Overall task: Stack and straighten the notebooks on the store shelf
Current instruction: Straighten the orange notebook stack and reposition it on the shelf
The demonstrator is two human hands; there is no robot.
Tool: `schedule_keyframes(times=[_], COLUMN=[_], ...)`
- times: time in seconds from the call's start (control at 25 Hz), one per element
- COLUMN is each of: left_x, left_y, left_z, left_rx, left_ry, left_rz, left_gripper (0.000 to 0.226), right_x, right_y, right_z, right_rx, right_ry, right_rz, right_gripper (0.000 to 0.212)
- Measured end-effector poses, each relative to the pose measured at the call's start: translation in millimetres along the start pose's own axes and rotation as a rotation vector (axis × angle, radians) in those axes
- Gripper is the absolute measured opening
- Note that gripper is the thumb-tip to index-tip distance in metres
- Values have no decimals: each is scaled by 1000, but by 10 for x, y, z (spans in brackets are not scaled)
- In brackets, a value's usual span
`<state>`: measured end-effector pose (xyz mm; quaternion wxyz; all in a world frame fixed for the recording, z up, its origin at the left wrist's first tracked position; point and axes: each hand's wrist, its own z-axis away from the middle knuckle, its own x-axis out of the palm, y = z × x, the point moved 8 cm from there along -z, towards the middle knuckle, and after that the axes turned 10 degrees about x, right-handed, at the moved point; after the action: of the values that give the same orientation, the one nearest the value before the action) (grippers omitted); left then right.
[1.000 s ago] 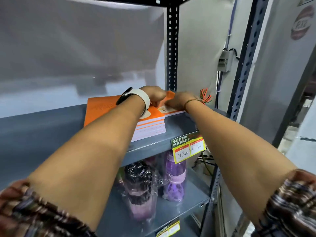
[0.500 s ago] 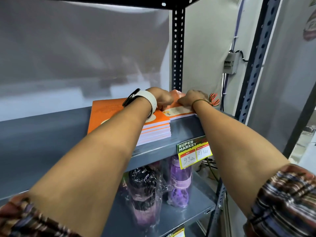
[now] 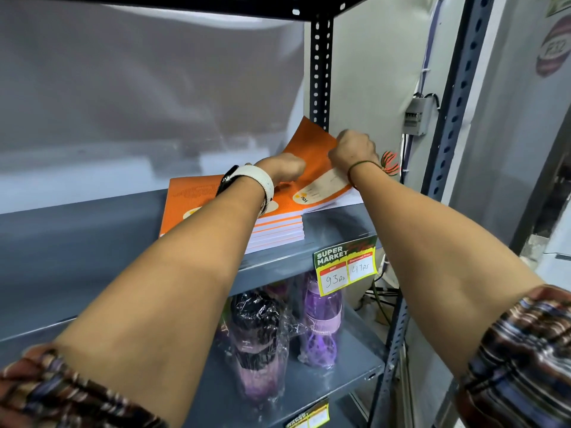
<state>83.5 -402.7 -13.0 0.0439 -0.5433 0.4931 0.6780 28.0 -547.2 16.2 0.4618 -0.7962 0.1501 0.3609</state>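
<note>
Notebooks are what I am sorting: an orange-covered stack lies flat on the grey metal shelf, and one loose orange notebook sits to its right, tipped up so its far corner rises beside the perforated upright while its near edge stays low, close to the top of the stack. I hold it tilted like this because, as I judge it, it has to clear the stack's right edge before it can slide across and settle on top.

My right hand is curled closed around the notebook's right edge, taking the lift. My left hand rests on the lower left part of the same cover, fingers bent against it; whether they pinch the edge or only press, I cannot tell, since the wrist and watch strap hide them. It seems to steady the low side so the cover does not swing.

The stack itself looks squared already (its spines line up evenly), so the loose notebook is the part left. A price tag hangs from the shelf lip below.
</note>
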Motion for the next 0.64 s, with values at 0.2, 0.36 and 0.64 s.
schedule_keyframes(times=[0.2, 0.36, 0.64], left_x=[-278, -456, -661], left_y=[-26, -152, -142], left_z=[43, 72, 243], left_rx=[6, -21, 35], left_ry=[229, 353, 430], left_rz=[62, 242, 668], left_gripper=[39, 53, 18], right_x=[-406, -665, -829], right_y=[-46, -31, -61], right_z=[-10, 4, 70], right_rx=[76, 149, 223], right_ry=[116, 160, 160], right_rz=[-254, -453, -689], right_gripper=[32, 33, 27])
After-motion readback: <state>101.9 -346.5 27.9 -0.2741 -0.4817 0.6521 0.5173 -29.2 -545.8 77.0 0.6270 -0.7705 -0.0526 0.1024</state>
